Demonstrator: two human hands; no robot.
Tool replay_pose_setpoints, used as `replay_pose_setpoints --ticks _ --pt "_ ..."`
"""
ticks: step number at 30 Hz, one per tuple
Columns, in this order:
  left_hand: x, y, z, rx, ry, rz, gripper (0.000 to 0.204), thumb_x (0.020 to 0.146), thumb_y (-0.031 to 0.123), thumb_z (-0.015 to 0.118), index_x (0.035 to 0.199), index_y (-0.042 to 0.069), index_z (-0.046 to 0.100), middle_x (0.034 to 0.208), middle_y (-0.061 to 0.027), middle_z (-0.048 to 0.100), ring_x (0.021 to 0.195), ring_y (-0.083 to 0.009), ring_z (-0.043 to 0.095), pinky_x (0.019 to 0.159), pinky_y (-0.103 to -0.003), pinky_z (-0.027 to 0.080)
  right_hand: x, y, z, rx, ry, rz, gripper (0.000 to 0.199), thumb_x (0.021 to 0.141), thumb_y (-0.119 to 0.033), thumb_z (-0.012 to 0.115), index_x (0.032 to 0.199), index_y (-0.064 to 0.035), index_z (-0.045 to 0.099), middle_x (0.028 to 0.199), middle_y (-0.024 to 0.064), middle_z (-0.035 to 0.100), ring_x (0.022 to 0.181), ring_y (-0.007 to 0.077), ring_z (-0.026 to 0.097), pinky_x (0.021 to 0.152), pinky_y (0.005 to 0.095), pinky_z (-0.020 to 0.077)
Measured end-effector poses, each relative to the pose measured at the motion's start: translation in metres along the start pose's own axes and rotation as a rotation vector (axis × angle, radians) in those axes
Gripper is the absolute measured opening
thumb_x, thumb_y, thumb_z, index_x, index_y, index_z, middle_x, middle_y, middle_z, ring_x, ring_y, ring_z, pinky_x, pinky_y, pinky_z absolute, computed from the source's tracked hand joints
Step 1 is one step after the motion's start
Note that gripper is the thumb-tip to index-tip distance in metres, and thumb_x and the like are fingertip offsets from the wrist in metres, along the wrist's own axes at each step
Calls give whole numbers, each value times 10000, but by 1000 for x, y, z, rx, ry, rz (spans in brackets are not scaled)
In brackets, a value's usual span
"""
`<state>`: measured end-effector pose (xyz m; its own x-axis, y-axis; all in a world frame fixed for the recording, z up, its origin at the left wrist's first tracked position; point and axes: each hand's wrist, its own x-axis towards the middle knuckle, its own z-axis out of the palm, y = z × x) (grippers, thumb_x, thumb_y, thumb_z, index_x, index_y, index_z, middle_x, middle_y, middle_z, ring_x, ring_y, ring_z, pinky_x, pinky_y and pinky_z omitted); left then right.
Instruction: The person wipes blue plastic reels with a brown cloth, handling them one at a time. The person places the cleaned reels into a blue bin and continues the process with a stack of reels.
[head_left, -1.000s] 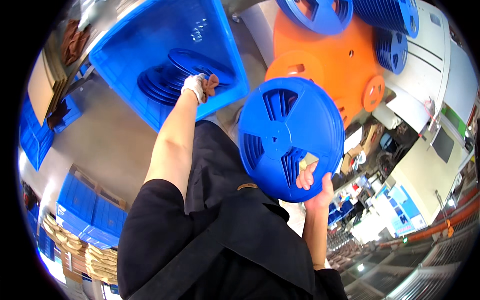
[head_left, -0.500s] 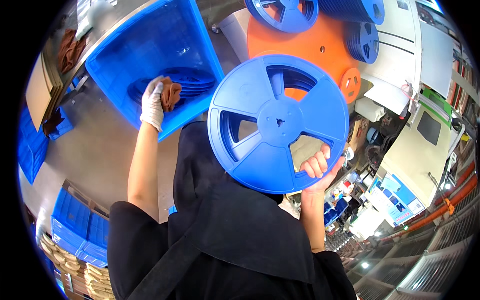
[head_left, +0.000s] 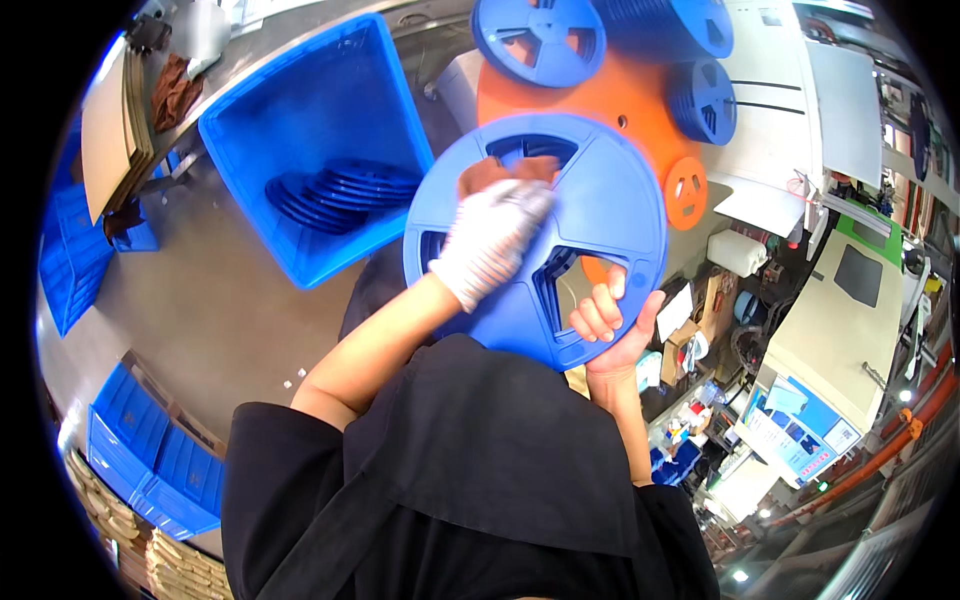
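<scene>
Wiping is the step in hand, by the look of the head view: the left hand, in a pale knit glove, presses a crumpled brown cloth flat against the upper face of a large round blue plastic reel with spoked cut-outs. The right hand is bare and pinches the reel's lower rim, thumb on the near face and fingers curled through a cut-out, holding it up in front of the chest.

Left of the reel sits a deep blue plastic crate, tilted, with a fan of flat blue reels lying in its bottom. Behind the reel is an orange round plate, and above it on that plate rests another blue spoked reel, with more stacked to its right.

Judging from this, the next move calls for a firm hold by the right hand while the cloth sweeps across the remaining face, and perhaps a turn of the reel.

The left fingertips are hidden under the glove and cloth, so how they grip the cloth is unclear. The reel's far face cannot be seen, and the cluttered worktop to its right is too bent by the lens to sort out.
</scene>
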<state>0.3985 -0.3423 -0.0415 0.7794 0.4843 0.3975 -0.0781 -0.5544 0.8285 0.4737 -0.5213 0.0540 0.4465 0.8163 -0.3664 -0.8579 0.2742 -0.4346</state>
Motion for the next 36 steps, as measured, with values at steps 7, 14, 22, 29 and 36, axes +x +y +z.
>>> replay_pose_setpoints --ticks 7,14,22,29,36 --pt "-66 -76 1 -506 -6 -812 247 806 10 612 1034 93 658 984 -125 667 844 -283 641 765 -350 513 -5 -42 -20 29 46 -135 451 893 -509 588 953 -86 444 596 -53 323 470 54 331 480 223 293" --pt "-43 -2 -68 205 -746 -6 768 695 246 737 1389 148 422 1369 -124 494 1052 -312 611 798 -406 530 23 -69 -22 132 -30 -158 425 904 -432 610 977 -37 472 644 -37 358 527 68 368 527 234 321" --pt "-74 -12 -73 116 -501 -134 375 833 104 596 1201 78 530 1175 -119 605 924 -290 648 765 -373 530 66 -58 59 -436 441 -113 495 958 -503 468 1072 -27 545 912 64 576 794 205 560 749 336 476" --pt "-121 -28 -120 -1248 227 -837 337 922 218 622 1189 24 556 1078 -114 634 1043 -233 598 915 -373 492 63 -47 11 -527 371 -69 394 997 -441 422 1063 -69 536 767 19 536 682 156 498 661 304 438" --pt "-158 -47 -141 -1425 424 -926 433 876 249 685 1199 3 535 1089 -152 628 1024 -246 613 917 -387 505 48 -19 -5 -504 482 -54 429 996 -447 419 1066 -40 534 743 27 509 643 149 482 621 300 428"
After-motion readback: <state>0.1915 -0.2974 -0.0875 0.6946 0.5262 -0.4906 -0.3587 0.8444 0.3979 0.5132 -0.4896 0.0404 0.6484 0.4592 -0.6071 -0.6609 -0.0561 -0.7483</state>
